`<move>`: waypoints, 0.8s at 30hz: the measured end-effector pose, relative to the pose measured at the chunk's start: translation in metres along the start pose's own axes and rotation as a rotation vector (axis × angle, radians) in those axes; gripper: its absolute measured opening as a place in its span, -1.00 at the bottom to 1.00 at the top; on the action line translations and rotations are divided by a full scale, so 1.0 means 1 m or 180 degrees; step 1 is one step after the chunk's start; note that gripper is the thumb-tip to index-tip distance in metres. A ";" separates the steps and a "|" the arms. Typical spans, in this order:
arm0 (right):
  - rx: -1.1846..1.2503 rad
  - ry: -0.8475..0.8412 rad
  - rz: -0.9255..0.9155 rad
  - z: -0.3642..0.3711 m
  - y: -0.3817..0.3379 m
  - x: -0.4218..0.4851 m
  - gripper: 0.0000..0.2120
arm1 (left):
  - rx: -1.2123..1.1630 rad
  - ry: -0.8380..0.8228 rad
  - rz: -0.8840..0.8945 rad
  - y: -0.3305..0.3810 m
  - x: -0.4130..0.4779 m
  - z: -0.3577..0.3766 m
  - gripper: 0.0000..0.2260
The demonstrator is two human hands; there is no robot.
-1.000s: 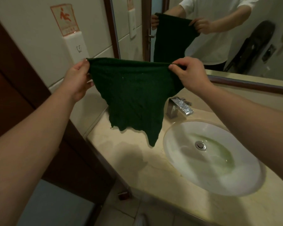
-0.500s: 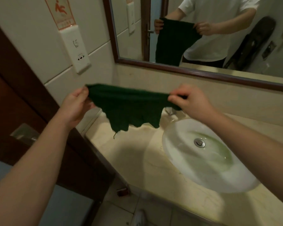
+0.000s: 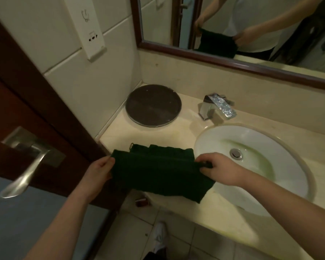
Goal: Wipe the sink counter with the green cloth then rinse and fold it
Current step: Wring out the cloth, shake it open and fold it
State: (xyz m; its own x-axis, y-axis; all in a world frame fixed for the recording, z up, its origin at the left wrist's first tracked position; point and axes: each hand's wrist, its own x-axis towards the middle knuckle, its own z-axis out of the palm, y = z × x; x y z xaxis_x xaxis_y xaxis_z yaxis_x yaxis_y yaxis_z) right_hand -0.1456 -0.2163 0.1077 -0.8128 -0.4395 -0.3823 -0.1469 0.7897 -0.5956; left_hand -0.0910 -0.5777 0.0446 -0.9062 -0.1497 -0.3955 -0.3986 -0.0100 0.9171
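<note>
Fingers of left hand (image 3: 99, 170) & right hand (image 3: 217, 168) each pinch a top corner of the green cloth (image 3: 158, 171), doubled over w/ its near part hanging past the counter (image 3: 176, 134) front edge, just left of the sink (image 3: 266, 152). Bare counter behind, up to a dark round tray (image 3: 153, 106), empty. Sink basin stained green.

A pale stone counter (image 3: 176, 134) carries everything here. At its far left corner lies a dark round disc (image 3: 153, 105) — flat on the stone. A chrome tap (image 3: 217, 106) stands to the right of it, and a white basin (image 3: 251, 166) is sunk in further right. The green cloth (image 3: 160, 170) drapes over the near edge — just left of the basin.
</note>
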 end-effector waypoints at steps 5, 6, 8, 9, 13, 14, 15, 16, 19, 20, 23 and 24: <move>0.0012 -0.0022 0.0258 -0.002 0.008 0.063 -0.82 | 0.0030 0.0411 -0.0051 -0.009 0.049 0.014 -0.80; -0.0008 -0.0050 0.0313 -0.002 0.010 0.075 -0.83 | 0.0093 0.0495 -0.0045 -0.009 0.058 0.014 -0.81; -0.0039 -0.0112 0.0451 -0.002 0.014 0.094 -0.85 | 0.0322 0.0606 -0.0080 -0.010 0.075 0.014 -0.80; -0.0064 -0.0126 0.0511 -0.002 0.016 0.103 -0.85 | 0.0485 0.0577 -0.0100 -0.011 0.083 0.015 -0.79; -0.0437 -0.0101 0.0708 0.007 0.029 0.129 -0.87 | 0.1370 0.0542 -0.0130 -0.017 0.103 0.023 -0.85; -0.0498 -0.0107 0.0733 0.011 0.032 0.133 -0.88 | 0.1676 0.0630 -0.0061 -0.017 0.105 0.025 -0.82; -0.0529 -0.0076 0.0726 0.015 0.035 0.137 -0.88 | 0.1924 0.0688 0.0038 -0.016 0.107 0.028 -0.79; -0.0549 0.0009 0.0701 0.018 0.037 0.139 -0.87 | 0.2094 0.0715 0.0126 -0.014 0.111 0.030 -0.76; -0.0586 0.0299 0.0639 0.023 0.039 0.142 -0.77 | 0.2304 0.0644 0.0148 -0.009 0.125 0.034 -0.62; -0.0592 0.0262 0.0670 0.024 0.039 0.142 -0.74 | 0.2351 0.0525 0.0121 -0.006 0.130 0.035 -0.59; -0.0590 0.0117 0.0764 0.028 0.043 0.141 -0.79 | 0.2609 -0.0062 0.0085 0.007 0.141 0.036 -0.72; -0.0616 0.0091 0.0772 0.029 0.044 0.141 -0.84 | 0.2795 -0.0234 0.0135 0.011 0.143 0.037 -0.83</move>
State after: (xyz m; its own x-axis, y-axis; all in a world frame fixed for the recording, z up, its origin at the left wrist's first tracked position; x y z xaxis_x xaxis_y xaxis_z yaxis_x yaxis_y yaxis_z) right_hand -0.2501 -0.2559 0.0071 -0.8524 -0.2184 -0.4750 -0.0492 0.9381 -0.3430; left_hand -0.2307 -0.5625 -0.0040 -0.9175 -0.0685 -0.3918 -0.3016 0.7621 0.5730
